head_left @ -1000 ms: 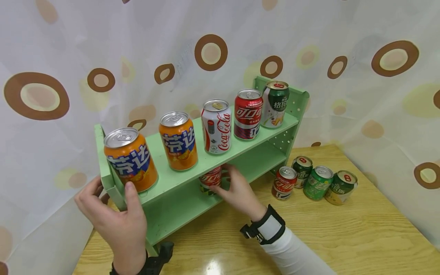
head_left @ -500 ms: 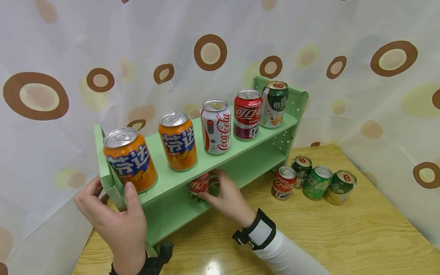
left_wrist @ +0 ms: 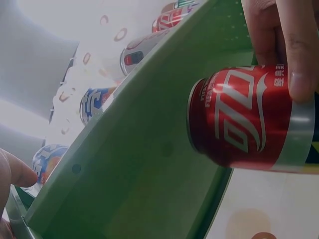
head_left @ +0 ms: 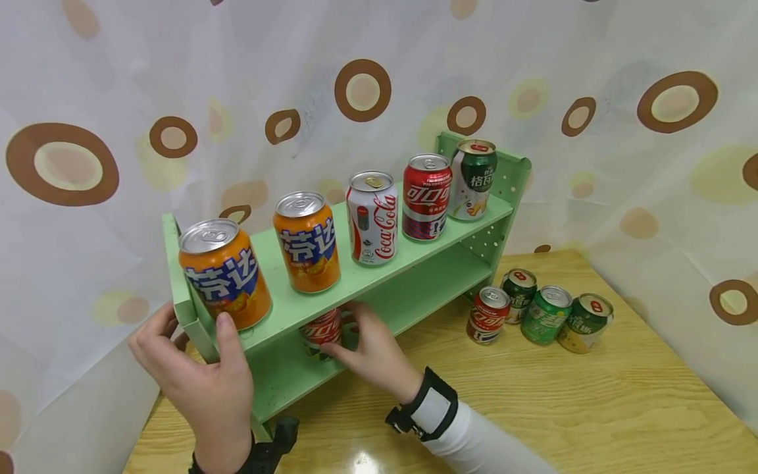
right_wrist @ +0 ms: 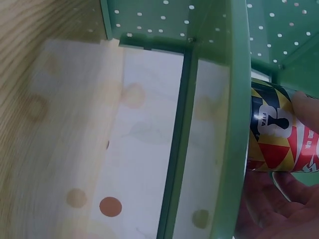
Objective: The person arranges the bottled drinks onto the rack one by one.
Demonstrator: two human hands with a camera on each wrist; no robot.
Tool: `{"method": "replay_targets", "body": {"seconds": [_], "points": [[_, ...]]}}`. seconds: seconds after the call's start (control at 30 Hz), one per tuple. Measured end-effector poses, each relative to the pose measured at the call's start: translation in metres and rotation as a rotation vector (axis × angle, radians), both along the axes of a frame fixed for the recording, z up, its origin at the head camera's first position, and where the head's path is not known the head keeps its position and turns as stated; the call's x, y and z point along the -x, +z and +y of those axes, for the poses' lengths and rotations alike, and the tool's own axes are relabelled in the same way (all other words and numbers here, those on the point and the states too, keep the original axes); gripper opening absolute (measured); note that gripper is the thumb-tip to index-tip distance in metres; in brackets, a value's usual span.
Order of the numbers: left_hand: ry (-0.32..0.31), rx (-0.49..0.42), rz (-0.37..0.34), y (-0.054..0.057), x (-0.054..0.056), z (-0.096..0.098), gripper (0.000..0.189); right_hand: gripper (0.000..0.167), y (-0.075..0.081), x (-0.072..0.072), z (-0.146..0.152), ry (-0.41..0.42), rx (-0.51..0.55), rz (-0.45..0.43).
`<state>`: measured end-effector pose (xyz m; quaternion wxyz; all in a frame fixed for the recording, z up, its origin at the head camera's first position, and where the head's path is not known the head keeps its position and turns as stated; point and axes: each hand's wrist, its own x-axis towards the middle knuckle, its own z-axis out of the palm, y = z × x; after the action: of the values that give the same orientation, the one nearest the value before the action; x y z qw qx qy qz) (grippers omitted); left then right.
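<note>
My right hand (head_left: 379,355) holds a red cola can (head_left: 322,329) upright on the lower board of a green two-tier shelf (head_left: 284,385), thumb on the near side. The upper board hides the can's top in the head view. In the left wrist view this red can (left_wrist: 234,119) shows its white lettering; in the right wrist view, its patterned base band (right_wrist: 274,129) sits on the board. At the shelf's left end, my left hand (head_left: 198,378) grips the side panel, thumb in front beside an orange soda can (head_left: 227,280) and fingers behind.
On the upper board also stand another orange can (head_left: 306,247), a white cola can (head_left: 372,220), a red can (head_left: 426,197) and a green-white can (head_left: 474,181). Right of the shelf, a red can (head_left: 488,316) and several green cans (head_left: 547,316) stand on the wooden table (head_left: 592,401).
My right hand has moved the red cola can leftward along the lower board. My left hand has stayed on the side panel, and the other cans have not moved.
</note>
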<state>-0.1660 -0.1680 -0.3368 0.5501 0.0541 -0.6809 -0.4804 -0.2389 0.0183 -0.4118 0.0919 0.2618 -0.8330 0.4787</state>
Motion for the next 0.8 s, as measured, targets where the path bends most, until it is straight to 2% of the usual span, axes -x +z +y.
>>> {"method": "replay_targets", "body": {"seconds": [0.4,0.8], "points": [[-0.007,-0.003,0.019,-0.001,0.001,0.000,0.049,0.067,-0.002,-0.005,-0.015,0.036,-0.012,-0.025],[-0.011,0.004,0.014,-0.001,0.001,0.000,0.050,0.071,-0.003,-0.009,-0.030,0.060,-0.019,-0.013]]}}
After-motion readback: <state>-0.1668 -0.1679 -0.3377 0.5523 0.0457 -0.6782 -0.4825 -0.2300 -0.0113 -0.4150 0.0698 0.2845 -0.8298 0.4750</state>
